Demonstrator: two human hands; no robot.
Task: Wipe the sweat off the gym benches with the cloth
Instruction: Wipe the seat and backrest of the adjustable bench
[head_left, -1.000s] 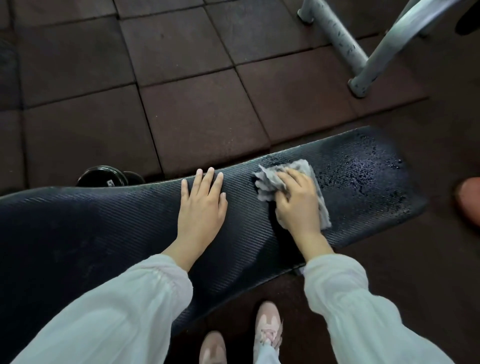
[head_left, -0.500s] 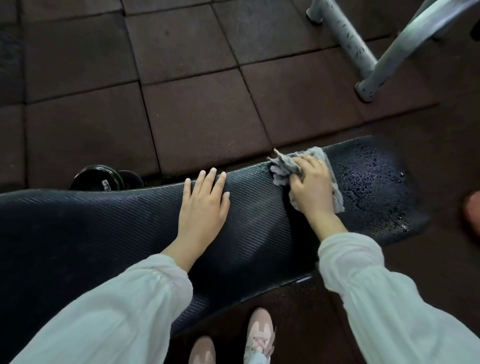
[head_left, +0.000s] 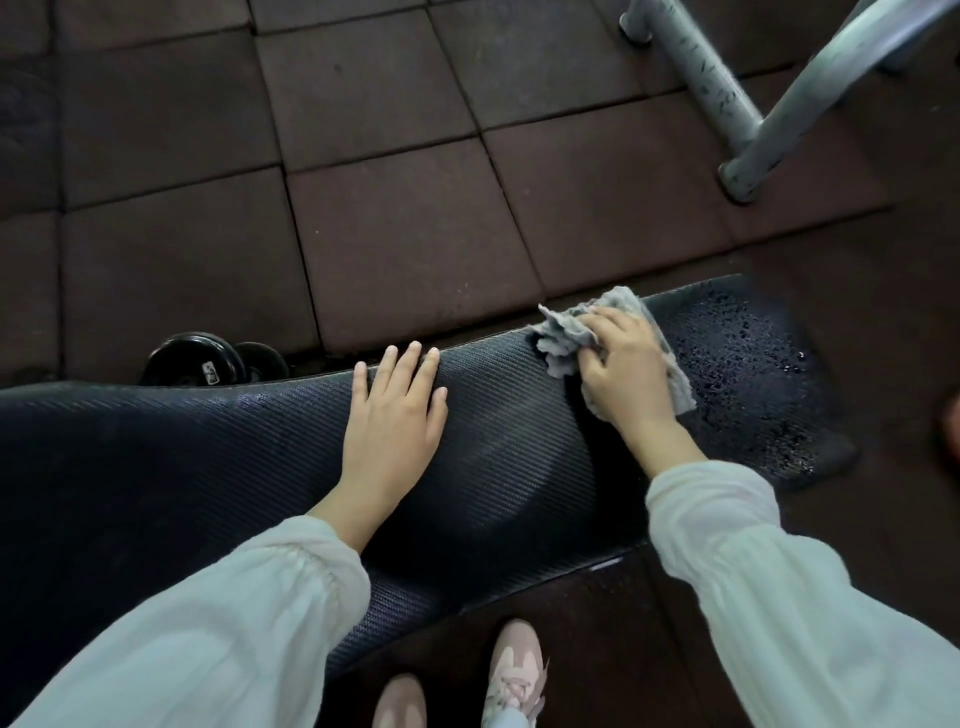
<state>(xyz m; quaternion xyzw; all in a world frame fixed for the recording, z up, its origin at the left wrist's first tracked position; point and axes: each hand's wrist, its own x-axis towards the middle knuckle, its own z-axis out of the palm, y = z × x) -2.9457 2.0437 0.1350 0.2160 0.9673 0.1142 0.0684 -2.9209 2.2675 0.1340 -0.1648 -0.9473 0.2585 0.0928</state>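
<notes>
Wiping in progress: crumpled grey cloth (head_left: 563, 338) lies at the far edge of the black textured padded bench (head_left: 208, 441), pinched under the curled right hand (head_left: 626, 371). Flat-fingered left hand (head_left: 395, 421) braces the dry-looking middle. Droplets (head_left: 753, 364) remain toward the unobstructed right end.

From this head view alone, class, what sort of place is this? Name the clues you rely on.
Most likely a gym. A long black textured padded bench, beaded with droplets at one end, stands on dark red rubber floor tiles. A black dumbbell lies behind it, and a grey metal tube frame stands nearby.
</notes>
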